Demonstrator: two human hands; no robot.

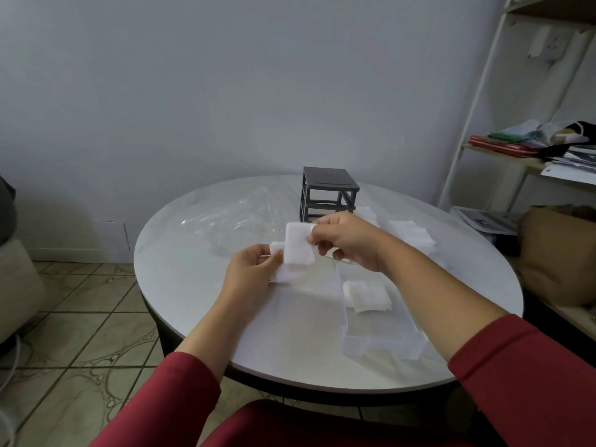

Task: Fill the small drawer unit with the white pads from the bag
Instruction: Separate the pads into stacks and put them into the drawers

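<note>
right grip (351, 241) is pinching a pad (298, 243) by its top corner above the surface (180, 279), left grip (248, 275) is pinching a stack (285, 275) underneath, all looking feather-light, soft and floppy, so edge pinches are suiting them, drawer (380, 345) waiting just beside.

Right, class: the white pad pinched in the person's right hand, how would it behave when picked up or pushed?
Probably light: the right hand pinches the white pad by one edge only. Likely soft yet not limp: it hangs fairly flat from that pinch. Its matte surface suggests it won't slip easily.
</note>
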